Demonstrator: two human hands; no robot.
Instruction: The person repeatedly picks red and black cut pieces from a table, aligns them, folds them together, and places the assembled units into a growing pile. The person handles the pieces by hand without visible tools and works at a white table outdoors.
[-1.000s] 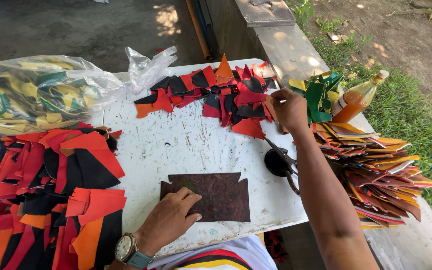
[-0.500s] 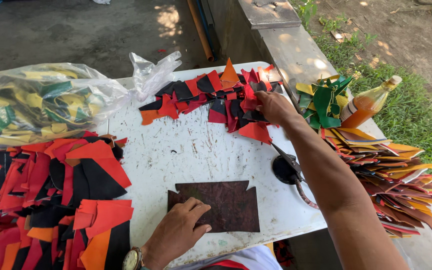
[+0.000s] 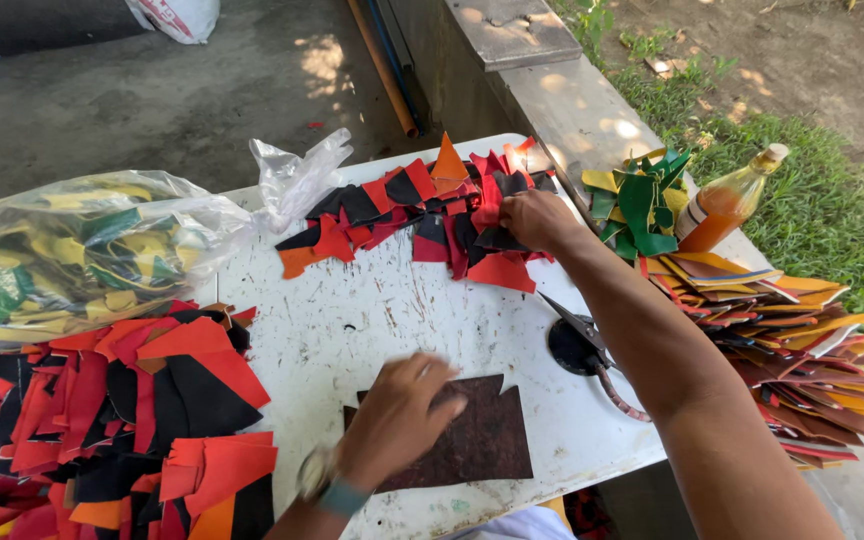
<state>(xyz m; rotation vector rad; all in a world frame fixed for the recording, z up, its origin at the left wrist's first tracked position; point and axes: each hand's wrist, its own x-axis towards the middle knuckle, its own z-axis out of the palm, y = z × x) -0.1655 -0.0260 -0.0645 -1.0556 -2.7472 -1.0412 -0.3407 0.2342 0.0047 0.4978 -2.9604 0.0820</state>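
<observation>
White scuffed table (image 3: 392, 310) carries everything. Left side: large heap of red, orange and black cut pieces (image 3: 102, 420), above it a clear plastic bag stuffed with green and yellow pieces (image 3: 72, 250). Right edge: fanned stack of multicoloured layered pieces (image 3: 792, 340). Far side: smaller pile of red, black and orange cut pieces (image 3: 412, 210); right hand (image 3: 537, 220) rests on it, grip narrow, fingers curled onto the scraps, cannot tell whether one is pinched. Near edge: dark brown notched flat template (image 3: 482, 440); left hand (image 3: 397, 420) flat on it, grip wide. Black-handled scissors (image 3: 582, 345) between the arms. Amber bottle (image 3: 727, 200) beside green scraps (image 3: 637, 205).
</observation>
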